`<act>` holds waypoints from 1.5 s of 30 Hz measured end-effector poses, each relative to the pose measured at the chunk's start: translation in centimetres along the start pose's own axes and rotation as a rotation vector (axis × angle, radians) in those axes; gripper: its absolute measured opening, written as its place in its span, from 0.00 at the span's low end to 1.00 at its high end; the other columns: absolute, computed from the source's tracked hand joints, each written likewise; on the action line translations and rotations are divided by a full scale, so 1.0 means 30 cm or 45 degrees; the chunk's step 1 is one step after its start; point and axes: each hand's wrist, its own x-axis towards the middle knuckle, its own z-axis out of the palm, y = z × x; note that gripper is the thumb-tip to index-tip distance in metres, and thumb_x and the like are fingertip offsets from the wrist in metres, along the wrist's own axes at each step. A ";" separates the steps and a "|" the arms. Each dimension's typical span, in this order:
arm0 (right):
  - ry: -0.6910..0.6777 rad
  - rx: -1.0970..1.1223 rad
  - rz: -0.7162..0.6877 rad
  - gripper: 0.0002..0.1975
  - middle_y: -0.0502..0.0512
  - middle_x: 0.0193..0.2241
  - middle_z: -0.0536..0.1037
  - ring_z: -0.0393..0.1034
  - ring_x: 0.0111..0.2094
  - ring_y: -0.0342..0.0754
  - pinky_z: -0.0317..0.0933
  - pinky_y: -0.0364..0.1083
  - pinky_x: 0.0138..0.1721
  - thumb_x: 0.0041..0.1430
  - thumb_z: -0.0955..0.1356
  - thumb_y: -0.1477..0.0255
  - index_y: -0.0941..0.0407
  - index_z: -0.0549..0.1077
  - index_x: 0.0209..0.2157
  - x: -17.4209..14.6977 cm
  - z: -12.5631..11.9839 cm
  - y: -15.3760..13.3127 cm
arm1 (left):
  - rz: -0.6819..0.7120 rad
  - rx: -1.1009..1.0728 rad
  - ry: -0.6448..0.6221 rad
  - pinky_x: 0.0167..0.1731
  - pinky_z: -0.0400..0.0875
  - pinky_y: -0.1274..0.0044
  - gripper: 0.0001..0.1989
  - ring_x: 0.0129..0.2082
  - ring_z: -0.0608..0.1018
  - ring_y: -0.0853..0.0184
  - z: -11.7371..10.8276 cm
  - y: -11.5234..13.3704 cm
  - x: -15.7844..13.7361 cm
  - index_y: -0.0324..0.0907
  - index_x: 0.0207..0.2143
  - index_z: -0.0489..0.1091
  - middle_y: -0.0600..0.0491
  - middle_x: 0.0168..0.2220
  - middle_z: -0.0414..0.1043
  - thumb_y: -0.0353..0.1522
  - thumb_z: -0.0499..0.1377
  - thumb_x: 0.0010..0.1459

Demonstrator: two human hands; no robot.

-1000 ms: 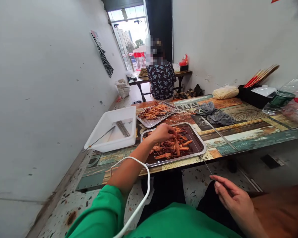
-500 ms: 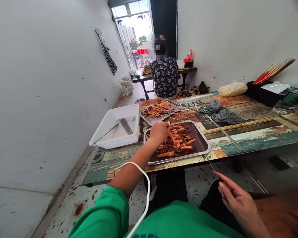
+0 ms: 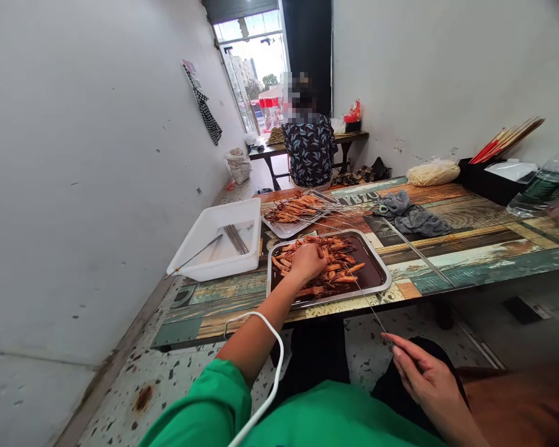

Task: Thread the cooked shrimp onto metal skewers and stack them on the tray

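My left hand (image 3: 309,261) is down in a metal tray (image 3: 386,280) of dark sauce, its fingers curled into a pile of reddish-brown marinated pieces (image 3: 340,273), long and stringy at the ends. What the fingertips pinch is hidden. Between thumb and fingers, my right hand (image 3: 422,366) grips the near end of a thin metal skewer (image 3: 371,307). The skewer slants up and left over the tray's front rim, its tip by the pieces near my left hand. Behind, a second tray (image 3: 286,231) bears similar pieces on skewers.
A white plastic tub (image 3: 195,267) with metal skewers stands at the left. To the right lie grey cloths (image 3: 422,220), loose skewers (image 3: 419,251), a bagged pale bundle (image 3: 433,172), a black box (image 3: 482,180) and a bottle (image 3: 543,186). A person (image 3: 309,149) sits beyond, back turned.
My left hand has moved right and down into the pile. My right hand has shifted left with the skewer, bringing its tip from the tray's right side to the pieces.
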 end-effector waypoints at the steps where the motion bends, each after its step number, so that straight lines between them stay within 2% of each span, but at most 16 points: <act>1: -0.039 0.021 0.035 0.24 0.43 0.15 0.55 0.48 0.15 0.37 0.46 0.38 0.14 0.54 0.66 0.58 0.59 0.74 0.47 -0.003 0.002 -0.002 | 0.017 -0.065 -0.009 0.32 0.65 0.76 0.04 0.30 0.75 0.65 -0.005 -0.003 0.002 0.38 0.24 0.72 0.48 0.27 0.74 0.30 0.59 0.46; 4: -0.103 0.060 0.113 0.27 0.42 0.15 0.55 0.48 0.14 0.37 0.45 0.38 0.13 0.53 0.65 0.55 0.60 0.71 0.48 -0.012 0.015 -0.028 | -0.044 -0.483 -0.133 0.27 0.64 0.79 0.03 0.23 0.72 0.70 -0.019 -0.019 0.012 0.38 0.22 0.69 0.54 0.20 0.70 0.28 0.62 0.45; 8: -0.159 0.043 0.116 0.30 0.43 0.17 0.61 0.52 0.11 0.36 0.47 0.39 0.12 0.55 0.63 0.54 0.61 0.69 0.51 -0.019 0.038 -0.080 | -0.358 -1.434 -0.464 0.19 0.63 0.82 0.05 0.15 0.68 0.76 -0.025 -0.038 0.022 0.35 0.23 0.67 0.57 0.17 0.67 0.22 0.63 0.45; 10: -0.143 -0.040 0.046 0.28 0.44 0.17 0.63 0.55 0.11 0.37 0.50 0.39 0.12 0.56 0.62 0.55 0.61 0.70 0.50 -0.020 0.043 -0.099 | -0.512 -1.784 -0.536 0.20 0.66 0.83 0.06 0.17 0.70 0.76 -0.024 -0.043 0.021 0.34 0.25 0.68 0.55 0.20 0.70 0.20 0.62 0.45; 12: -0.089 -0.207 -0.104 0.25 0.45 0.14 0.65 0.60 0.13 0.40 0.55 0.39 0.13 0.57 0.63 0.58 0.60 0.73 0.48 -0.021 0.044 -0.117 | -0.603 -1.960 -0.543 0.22 0.69 0.84 0.05 0.19 0.72 0.77 -0.024 -0.046 0.016 0.34 0.27 0.69 0.55 0.22 0.70 0.20 0.62 0.48; 14: -0.019 -0.392 -0.305 0.21 0.50 0.17 0.74 0.69 0.19 0.43 0.63 0.39 0.19 0.57 0.64 0.61 0.59 0.75 0.46 -0.023 0.043 -0.136 | -0.648 -2.040 -0.535 0.25 0.71 0.83 0.04 0.21 0.74 0.76 -0.026 -0.048 0.009 0.36 0.28 0.69 0.56 0.22 0.70 0.22 0.60 0.51; 16: 0.023 -0.525 -0.482 0.18 0.55 0.31 0.81 0.76 0.30 0.46 0.68 0.38 0.29 0.57 0.64 0.65 0.57 0.75 0.46 -0.027 0.043 -0.156 | -0.668 -2.148 -0.579 0.26 0.73 0.81 0.04 0.22 0.76 0.74 -0.029 -0.051 0.003 0.36 0.28 0.68 0.55 0.24 0.72 0.22 0.58 0.54; 18: 0.061 -0.602 -0.616 0.17 0.56 0.41 0.80 0.76 0.39 0.46 0.68 0.37 0.38 0.57 0.64 0.68 0.57 0.75 0.47 -0.029 0.045 -0.170 | -0.638 -2.237 -0.645 0.27 0.74 0.80 0.05 0.25 0.77 0.72 -0.032 -0.057 -0.001 0.35 0.30 0.69 0.52 0.26 0.73 0.22 0.55 0.56; 22: 0.089 -0.698 -0.746 0.17 0.55 0.43 0.78 0.75 0.40 0.45 0.67 0.38 0.43 0.57 0.64 0.71 0.57 0.74 0.47 -0.029 0.050 -0.176 | -0.546 -2.286 -0.723 0.30 0.74 0.80 0.07 0.29 0.79 0.69 -0.031 -0.074 0.003 0.33 0.32 0.70 0.47 0.30 0.75 0.21 0.52 0.57; 27: 0.068 -0.724 -0.758 0.16 0.53 0.43 0.78 0.75 0.40 0.47 0.68 0.40 0.42 0.58 0.63 0.71 0.55 0.74 0.47 -0.029 0.055 -0.184 | -0.515 -2.244 -0.719 0.37 0.74 0.76 0.07 0.34 0.79 0.67 -0.026 -0.080 0.004 0.33 0.35 0.70 0.44 0.35 0.76 0.23 0.53 0.58; 32: 0.041 -0.722 -0.736 0.17 0.53 0.45 0.77 0.75 0.42 0.48 0.68 0.42 0.44 0.59 0.63 0.72 0.54 0.73 0.48 -0.033 0.056 -0.184 | -0.488 -2.238 -0.695 0.45 0.72 0.72 0.05 0.35 0.79 0.67 -0.032 -0.067 -0.007 0.34 0.34 0.70 0.45 0.36 0.76 0.23 0.54 0.57; 36: 0.023 -0.733 -0.760 0.17 0.55 0.45 0.77 0.74 0.42 0.47 0.68 0.41 0.44 0.59 0.63 0.73 0.56 0.73 0.49 -0.032 0.052 -0.171 | -0.440 -2.211 -0.686 0.46 0.71 0.70 0.04 0.38 0.79 0.65 -0.035 -0.059 -0.013 0.34 0.35 0.70 0.45 0.36 0.76 0.23 0.56 0.56; 45: 0.007 -0.726 -0.684 0.18 0.54 0.47 0.75 0.73 0.44 0.48 0.67 0.42 0.46 0.60 0.62 0.73 0.55 0.71 0.51 -0.027 0.049 -0.143 | -0.296 -2.193 -0.609 0.48 0.70 0.66 0.03 0.38 0.79 0.64 -0.015 -0.050 -0.011 0.33 0.33 0.71 0.46 0.34 0.76 0.23 0.58 0.54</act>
